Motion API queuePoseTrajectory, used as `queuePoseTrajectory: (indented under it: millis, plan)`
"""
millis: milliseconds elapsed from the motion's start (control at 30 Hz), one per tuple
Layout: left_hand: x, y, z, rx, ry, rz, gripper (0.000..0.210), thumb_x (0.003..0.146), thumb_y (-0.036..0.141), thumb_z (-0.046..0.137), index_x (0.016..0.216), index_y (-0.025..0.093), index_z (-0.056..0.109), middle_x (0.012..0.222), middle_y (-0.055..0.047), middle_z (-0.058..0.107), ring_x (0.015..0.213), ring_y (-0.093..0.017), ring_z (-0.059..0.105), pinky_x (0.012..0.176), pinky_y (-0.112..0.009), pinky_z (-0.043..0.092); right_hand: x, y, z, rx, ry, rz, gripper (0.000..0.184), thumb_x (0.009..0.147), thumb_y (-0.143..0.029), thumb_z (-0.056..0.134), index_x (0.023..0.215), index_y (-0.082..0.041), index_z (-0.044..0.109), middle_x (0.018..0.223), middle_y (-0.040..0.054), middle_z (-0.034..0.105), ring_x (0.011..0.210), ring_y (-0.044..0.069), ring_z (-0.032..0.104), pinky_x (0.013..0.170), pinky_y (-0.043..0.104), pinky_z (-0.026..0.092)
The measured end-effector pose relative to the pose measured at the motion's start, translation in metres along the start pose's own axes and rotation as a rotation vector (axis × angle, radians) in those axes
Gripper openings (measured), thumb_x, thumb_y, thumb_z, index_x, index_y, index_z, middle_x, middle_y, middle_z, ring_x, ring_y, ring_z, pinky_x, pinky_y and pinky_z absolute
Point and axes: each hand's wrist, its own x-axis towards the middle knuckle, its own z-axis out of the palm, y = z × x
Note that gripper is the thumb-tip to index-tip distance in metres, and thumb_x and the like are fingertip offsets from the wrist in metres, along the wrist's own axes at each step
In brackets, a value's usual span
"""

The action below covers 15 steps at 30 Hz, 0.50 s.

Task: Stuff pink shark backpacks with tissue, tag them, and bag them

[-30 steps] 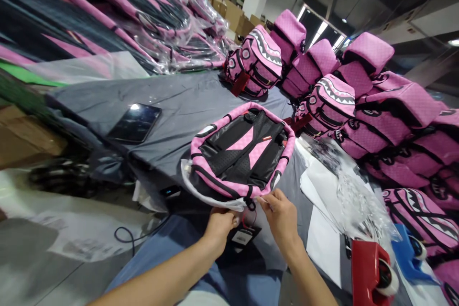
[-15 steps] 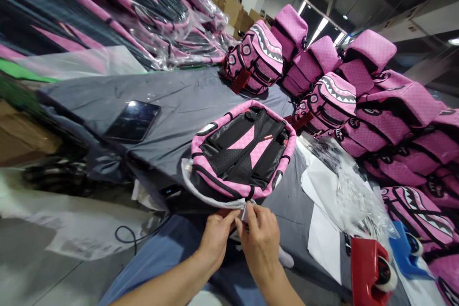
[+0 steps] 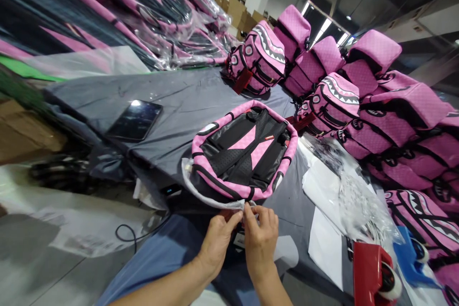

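In the head view, the left hand [image 3: 217, 240] and right hand [image 3: 261, 236] meet, fingers pinching the end of a white wrap [image 3: 217, 203]. Just beyond those fingers, a pink-and-black backpack [image 3: 245, 152] lies strap side up on the tabletop [image 3: 175, 98]. A red tape dispenser [image 3: 366, 267] stands right of them.

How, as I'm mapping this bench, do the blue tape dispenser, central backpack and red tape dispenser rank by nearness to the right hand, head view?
1. Central backpack: just beyond the right hand.
2. Red tape dispenser: to its right.
3. Blue tape dispenser: farther right.
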Motion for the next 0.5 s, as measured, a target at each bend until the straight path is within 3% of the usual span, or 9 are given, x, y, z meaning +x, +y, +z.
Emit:
queuePoseTrajectory:
  millis: [233, 400, 500]
  plan:
    - [0.001, -0.003, 0.001, 0.006, 0.013, -0.02, 0.049, 0.062, 0.048, 0.085, 0.095, 0.014, 0.075, 0.097, -0.01, 0.077, 0.099, -0.028, 0.07, 0.096, -0.038, 0.051, -0.002, -0.005, 0.006, -0.054, 0.092, -0.012, 0.026, 0.101, -0.013, 0.051, 0.123, -0.018, 0.064, 0.085, 0.0067, 0.065, 0.076, 0.019, 0.055, 0.069, 0.034, 0.038]
    - [0.002, -0.003, 0.001, 0.036, 0.055, 0.002, 0.047, 0.057, 0.049, 0.087, 0.088, 0.016, 0.076, 0.093, -0.009, 0.078, 0.093, -0.026, 0.071, 0.095, -0.038, 0.052, -0.003, -0.006, 0.002, 0.118, 0.075, 0.078, 0.029, 0.104, -0.017, 0.046, 0.129, -0.02, 0.06, 0.092, 0.0075, 0.067, 0.081, 0.019, 0.058, 0.072, 0.032, 0.043]
    - [0.007, -0.005, 0.003, 0.012, 0.129, -0.003, 0.042, 0.055, 0.043, 0.086, 0.086, 0.016, 0.076, 0.088, -0.008, 0.078, 0.086, -0.025, 0.071, 0.086, -0.036, 0.055, -0.001, -0.005, -0.005, 0.271, 0.087, 0.159, 0.03, 0.104, -0.021, 0.046, 0.133, -0.02, 0.055, 0.1, 0.0084, 0.067, 0.088, 0.019, 0.06, 0.077, 0.032, 0.047]
